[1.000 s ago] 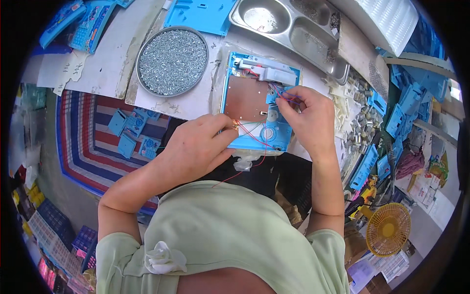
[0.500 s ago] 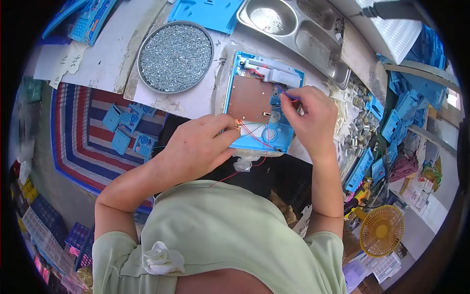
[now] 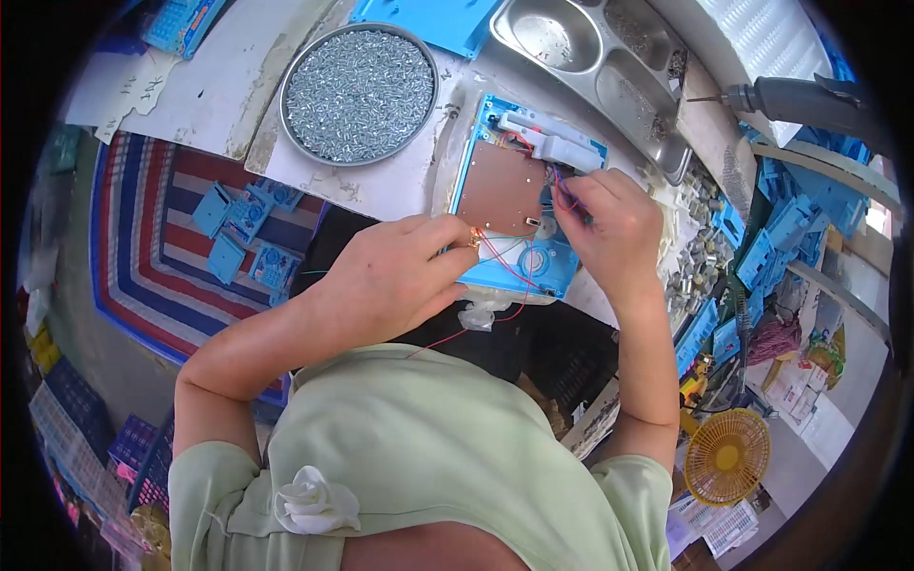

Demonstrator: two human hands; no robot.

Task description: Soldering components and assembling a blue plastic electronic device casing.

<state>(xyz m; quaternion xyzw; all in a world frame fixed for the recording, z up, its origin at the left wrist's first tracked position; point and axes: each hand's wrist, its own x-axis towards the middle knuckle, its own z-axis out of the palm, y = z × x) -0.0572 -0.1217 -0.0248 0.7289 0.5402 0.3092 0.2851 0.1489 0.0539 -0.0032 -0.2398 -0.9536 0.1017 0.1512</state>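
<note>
In front of me lies a blue plastic housing (image 3: 567, 255) with a brown circuit board (image 3: 501, 190) and a grey-white plastic part (image 3: 552, 143) inside. My left hand (image 3: 395, 271) is at the housing's left edge, thumb and forefinger pinched on a small copper-coloured metal piece (image 3: 476, 236). My right hand (image 3: 614, 224) is closed over the board's right side, pinching red and blue wires (image 3: 560, 186); its fingertips are partly hidden. A thin red wire (image 3: 514, 312) runs from the housing toward my shirt.
A round tray of small screws (image 3: 360, 93) stands at the back left, a steel compartment tray (image 3: 609, 76) behind the housing. An electric screwdriver (image 3: 790, 100) hangs at the upper right. Small metal parts (image 3: 690, 257) lie right; blue plastic parts (image 3: 228, 224) sit in a striped-lined bin at left.
The view has shifted, bringing the screwdriver further into sight. My right hand has turned slightly, and the red and blue wires now stand up in a loop beside its fingers. My left hand keeps its pinch.
</note>
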